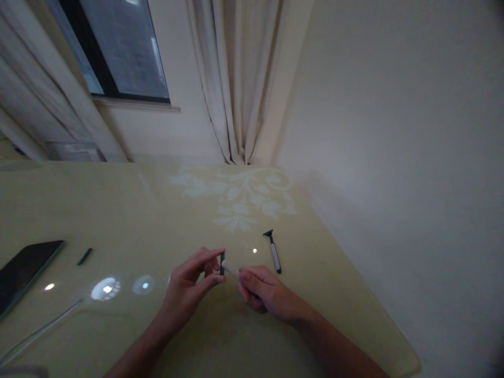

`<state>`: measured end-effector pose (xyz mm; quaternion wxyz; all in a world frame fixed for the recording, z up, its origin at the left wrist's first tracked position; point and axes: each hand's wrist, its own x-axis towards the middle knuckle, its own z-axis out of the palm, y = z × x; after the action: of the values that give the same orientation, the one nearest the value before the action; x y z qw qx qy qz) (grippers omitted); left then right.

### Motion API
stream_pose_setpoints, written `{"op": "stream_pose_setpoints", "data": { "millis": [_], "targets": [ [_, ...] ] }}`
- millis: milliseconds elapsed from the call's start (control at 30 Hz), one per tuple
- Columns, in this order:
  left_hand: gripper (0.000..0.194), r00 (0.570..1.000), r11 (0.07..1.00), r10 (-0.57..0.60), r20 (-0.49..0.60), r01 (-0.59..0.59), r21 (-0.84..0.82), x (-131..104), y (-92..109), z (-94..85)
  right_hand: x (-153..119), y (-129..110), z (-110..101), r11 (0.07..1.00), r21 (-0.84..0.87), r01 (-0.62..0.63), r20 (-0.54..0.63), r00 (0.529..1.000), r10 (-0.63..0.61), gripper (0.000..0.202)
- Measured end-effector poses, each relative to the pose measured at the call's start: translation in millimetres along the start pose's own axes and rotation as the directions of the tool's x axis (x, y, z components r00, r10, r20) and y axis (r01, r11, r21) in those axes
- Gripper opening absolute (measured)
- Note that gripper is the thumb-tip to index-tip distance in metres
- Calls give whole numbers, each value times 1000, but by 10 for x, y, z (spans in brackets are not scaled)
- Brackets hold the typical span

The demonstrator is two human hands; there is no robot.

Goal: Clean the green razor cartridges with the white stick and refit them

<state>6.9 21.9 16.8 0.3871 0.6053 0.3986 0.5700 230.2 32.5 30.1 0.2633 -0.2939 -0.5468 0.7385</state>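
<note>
My left hand pinches a small dark bar-shaped piece by its two ends, between thumb and fingers. It is about the size of a razor head, but its exact kind is too small to tell. In my right hand is a thin pale stick with a white tip, like a cotton swab. The tip meets the face of the dark piece. Just beyond my right hand, a razor with a dark head and a grey-and-black handle lies on the table.
On the glossy cream table lie a dark tablet-like device and a small dark green strip at the left. A pale cable runs at the lower left. A wall borders the right edge; curtains hang behind.
</note>
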Motion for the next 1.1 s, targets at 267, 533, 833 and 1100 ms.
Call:
{"op": "stream_pose_setpoints", "data": {
  "millis": [267, 533, 833, 1100],
  "targets": [
    [39, 1000, 1000, 8, 3, -8, 6, -18, -10, 12, 6, 32, -20, 1000, 8, -24, 47, 999, 24, 59],
    [37, 1000, 1000, -3, -5, 3, -8, 0, 5, 5, 30, 56, -23, 999, 25, -36, 18, 999, 36, 61],
    [38, 1000, 1000, 11, 8, -11, -16, 1, -13, -2, 19, 34, -5, 998, 21, -51, 45, 998, 50, 60],
    [38, 1000, 1000, 20, 19, -20, 12, -11, -5, -6, 18, 6, 30, 995, 87, -54, 18, 998, 53, 62]
  ]
}}
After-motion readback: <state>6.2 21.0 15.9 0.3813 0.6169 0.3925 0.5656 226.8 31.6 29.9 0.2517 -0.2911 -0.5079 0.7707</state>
